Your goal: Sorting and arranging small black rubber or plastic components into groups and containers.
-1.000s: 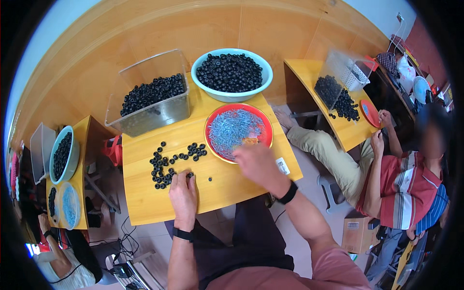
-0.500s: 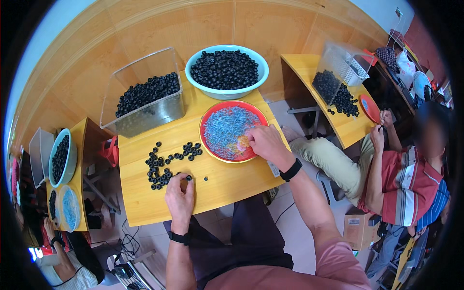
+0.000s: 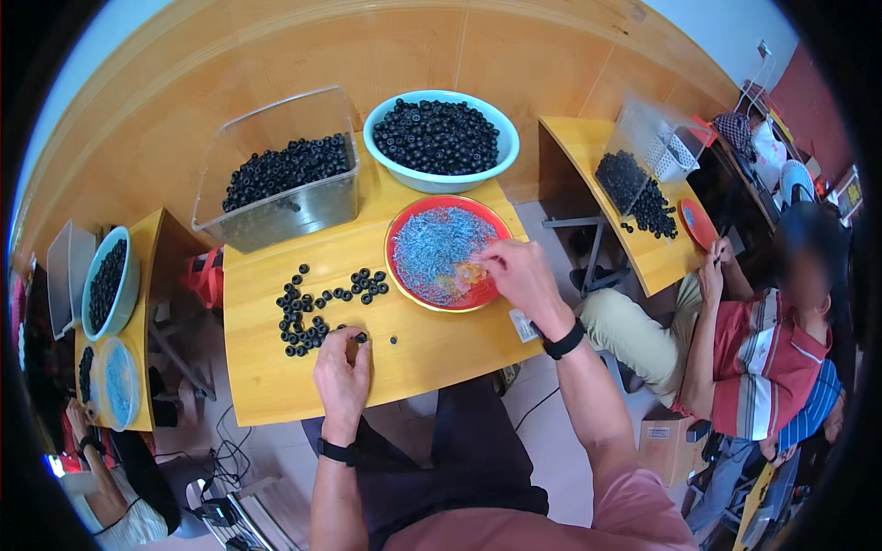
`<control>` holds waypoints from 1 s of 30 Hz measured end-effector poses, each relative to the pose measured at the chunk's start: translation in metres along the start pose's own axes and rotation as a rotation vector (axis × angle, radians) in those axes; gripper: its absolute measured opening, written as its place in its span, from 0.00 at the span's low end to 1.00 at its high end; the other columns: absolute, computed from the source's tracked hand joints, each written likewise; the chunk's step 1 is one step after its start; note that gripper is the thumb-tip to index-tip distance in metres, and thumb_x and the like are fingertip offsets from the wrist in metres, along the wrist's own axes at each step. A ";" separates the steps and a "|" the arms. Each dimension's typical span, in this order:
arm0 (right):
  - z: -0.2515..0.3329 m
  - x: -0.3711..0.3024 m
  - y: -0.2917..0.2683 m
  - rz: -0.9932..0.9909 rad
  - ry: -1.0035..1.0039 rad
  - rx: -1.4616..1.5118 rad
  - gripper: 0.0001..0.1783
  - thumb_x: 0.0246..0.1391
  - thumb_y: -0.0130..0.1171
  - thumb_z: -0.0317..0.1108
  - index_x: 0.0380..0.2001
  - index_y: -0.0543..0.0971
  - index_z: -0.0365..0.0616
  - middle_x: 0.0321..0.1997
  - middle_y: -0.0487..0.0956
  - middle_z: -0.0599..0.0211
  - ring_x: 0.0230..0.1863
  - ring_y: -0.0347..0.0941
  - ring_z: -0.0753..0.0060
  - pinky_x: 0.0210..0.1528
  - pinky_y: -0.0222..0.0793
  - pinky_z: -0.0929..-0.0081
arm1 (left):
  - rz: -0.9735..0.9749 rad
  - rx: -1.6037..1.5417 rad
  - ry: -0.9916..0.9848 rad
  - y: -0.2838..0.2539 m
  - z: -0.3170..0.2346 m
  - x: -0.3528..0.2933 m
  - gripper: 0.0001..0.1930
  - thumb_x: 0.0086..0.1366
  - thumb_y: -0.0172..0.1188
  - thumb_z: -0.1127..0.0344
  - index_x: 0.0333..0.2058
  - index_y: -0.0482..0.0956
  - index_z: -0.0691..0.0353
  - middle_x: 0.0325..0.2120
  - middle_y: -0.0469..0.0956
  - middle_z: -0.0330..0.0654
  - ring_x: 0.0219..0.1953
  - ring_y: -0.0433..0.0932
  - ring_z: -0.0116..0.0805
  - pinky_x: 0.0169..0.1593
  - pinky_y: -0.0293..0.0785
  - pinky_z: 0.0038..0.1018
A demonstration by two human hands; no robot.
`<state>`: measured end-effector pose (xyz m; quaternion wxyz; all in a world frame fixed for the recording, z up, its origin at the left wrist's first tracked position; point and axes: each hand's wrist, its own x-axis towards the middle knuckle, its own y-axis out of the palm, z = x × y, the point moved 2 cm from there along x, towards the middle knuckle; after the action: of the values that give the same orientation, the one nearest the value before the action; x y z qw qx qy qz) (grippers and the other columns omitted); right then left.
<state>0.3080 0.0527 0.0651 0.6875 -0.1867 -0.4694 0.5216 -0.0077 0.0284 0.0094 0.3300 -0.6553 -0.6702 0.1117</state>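
Note:
My left hand rests at the near part of the yellow table, thumb and fingers closed on a small black round part with a hole in it. Several like it form a loose cluster just beyond and left of that hand. A single black part lies to its right. My right hand is over the right side of a red plate, fingertips pinched; whatever they hold is too small to make out. The plate carries many tiny blue-silver pieces and a small patch of yellow-orange pieces.
Behind the cluster stands a clear plastic bin of black parts, beside a light-blue basin heaped with them. On the right, a co-worker sits at another table. Another person's arm shows at the left table.
My right hand's fingertips have drawn slightly right and up from the yellow-orange pieces. My left hand keeps its hold on the black part. The whole view has shifted a little.

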 end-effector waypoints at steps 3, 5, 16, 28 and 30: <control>-0.005 0.003 -0.015 -0.014 0.106 -0.048 0.06 0.53 0.62 0.24 0.33 0.86 0.40 0.34 0.85 0.51 0.35 0.83 0.50 0.40 0.79 0.61 | -0.039 -0.003 0.077 0.002 0.003 0.002 0.12 0.59 0.67 0.76 0.42 0.80 0.63 0.33 0.79 0.48 0.31 0.78 0.45 0.37 0.75 0.36; -0.006 0.005 -0.016 0.141 0.130 -0.120 0.06 0.55 0.61 0.24 0.34 0.86 0.39 0.36 0.85 0.49 0.36 0.84 0.49 0.41 0.79 0.61 | -0.026 -0.023 0.070 -0.002 0.000 0.003 0.12 0.59 0.67 0.77 0.41 0.80 0.63 0.33 0.78 0.48 0.31 0.78 0.43 0.37 0.75 0.35; -0.013 0.011 0.011 0.155 0.046 -0.367 0.12 0.52 0.60 0.24 0.40 0.86 0.44 0.39 0.85 0.53 0.43 0.82 0.51 0.49 0.71 0.57 | 0.009 -0.053 0.044 0.000 -0.001 0.003 0.11 0.57 0.72 0.75 0.38 0.80 0.63 0.27 0.74 0.43 0.25 0.72 0.36 0.31 0.70 0.33; -0.012 0.015 0.001 0.251 0.155 -0.194 0.06 0.51 0.62 0.24 0.33 0.86 0.43 0.34 0.86 0.54 0.40 0.82 0.54 0.49 0.69 0.57 | 0.007 -0.056 0.063 -0.001 0.001 0.003 0.11 0.56 0.71 0.75 0.38 0.80 0.62 0.28 0.74 0.43 0.25 0.73 0.37 0.32 0.71 0.33; -0.005 0.014 0.002 0.295 0.208 -0.125 0.05 0.49 0.63 0.24 0.30 0.86 0.44 0.34 0.85 0.54 0.42 0.82 0.55 0.49 0.68 0.57 | 0.009 -0.066 0.070 -0.002 0.002 0.004 0.11 0.57 0.71 0.77 0.38 0.80 0.63 0.29 0.75 0.43 0.25 0.73 0.36 0.31 0.71 0.32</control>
<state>0.3110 0.0672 0.0678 0.6354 -0.3487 -0.3949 0.5646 -0.0098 0.0326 0.0102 0.3308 -0.6725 -0.6586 0.0679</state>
